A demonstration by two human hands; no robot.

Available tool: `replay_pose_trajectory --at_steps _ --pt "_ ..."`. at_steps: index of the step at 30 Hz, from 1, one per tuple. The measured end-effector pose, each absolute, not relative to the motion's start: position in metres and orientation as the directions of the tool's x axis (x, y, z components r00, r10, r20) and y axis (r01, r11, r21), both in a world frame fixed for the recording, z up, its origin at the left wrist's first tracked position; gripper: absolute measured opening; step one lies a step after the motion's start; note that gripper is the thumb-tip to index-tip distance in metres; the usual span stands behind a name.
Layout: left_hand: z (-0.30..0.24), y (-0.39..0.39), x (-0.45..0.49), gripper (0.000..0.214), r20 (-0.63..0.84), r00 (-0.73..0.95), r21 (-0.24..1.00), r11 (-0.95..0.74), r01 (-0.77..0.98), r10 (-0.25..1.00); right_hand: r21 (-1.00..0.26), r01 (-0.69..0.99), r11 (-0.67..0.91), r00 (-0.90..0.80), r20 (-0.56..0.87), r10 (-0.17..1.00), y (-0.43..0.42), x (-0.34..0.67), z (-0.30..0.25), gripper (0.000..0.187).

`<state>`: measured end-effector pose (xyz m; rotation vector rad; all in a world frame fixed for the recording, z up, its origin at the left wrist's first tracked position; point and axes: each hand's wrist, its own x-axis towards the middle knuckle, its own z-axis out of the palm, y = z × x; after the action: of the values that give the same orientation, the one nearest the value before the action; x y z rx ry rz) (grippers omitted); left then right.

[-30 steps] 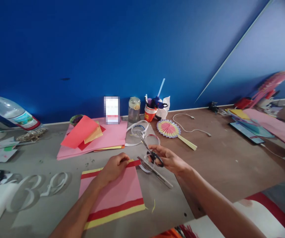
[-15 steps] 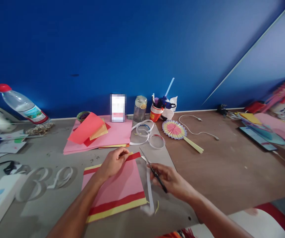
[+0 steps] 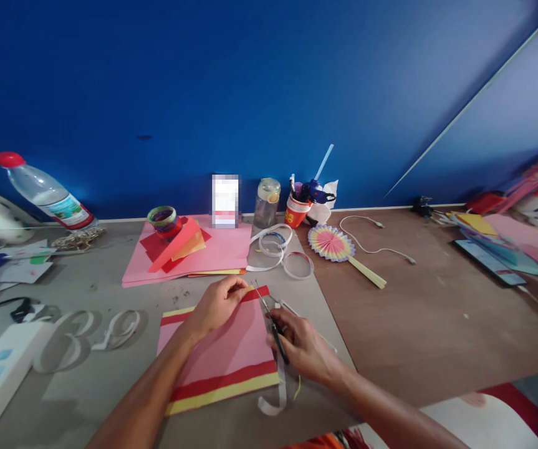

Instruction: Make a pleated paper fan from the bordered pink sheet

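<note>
A pink sheet (image 3: 224,349) lies on red and yellow sheets on the table in front of me. My left hand (image 3: 215,304) presses its far edge, fingers curled and pinched on the paper's top corner. My right hand (image 3: 299,346) grips black-handled scissors (image 3: 269,315), blades pointing away toward the sheet's upper right corner, right beside the left fingertips. A white paper strip (image 3: 278,390) hangs curled under the right hand along the sheet's right edge.
A stack of pink and red paper (image 3: 189,252) with a tape roll (image 3: 162,218) lies behind. White tape rings (image 3: 278,246), a jar (image 3: 267,201), a pen cup (image 3: 297,209), a paper fan (image 3: 331,244), a cable (image 3: 376,240) and a water bottle (image 3: 44,193) stand farther back.
My right hand brought the scissors from the right in to the pink sheet's upper right corner. The white strip moved with it to the sheet's edge. The left hand stayed.
</note>
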<state>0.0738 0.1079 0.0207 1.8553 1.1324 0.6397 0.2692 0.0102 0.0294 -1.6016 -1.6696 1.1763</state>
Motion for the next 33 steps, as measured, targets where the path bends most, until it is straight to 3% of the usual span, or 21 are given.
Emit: replay_pose_trajectory --at_steps 33 --pt "0.024 0.107 0.079 0.023 -0.061 0.476 0.911 -0.146 0.386 0.877 -0.952 0.3 -0.066 -0.219 -0.136 0.966 0.011 0.262 0.01 0.027"
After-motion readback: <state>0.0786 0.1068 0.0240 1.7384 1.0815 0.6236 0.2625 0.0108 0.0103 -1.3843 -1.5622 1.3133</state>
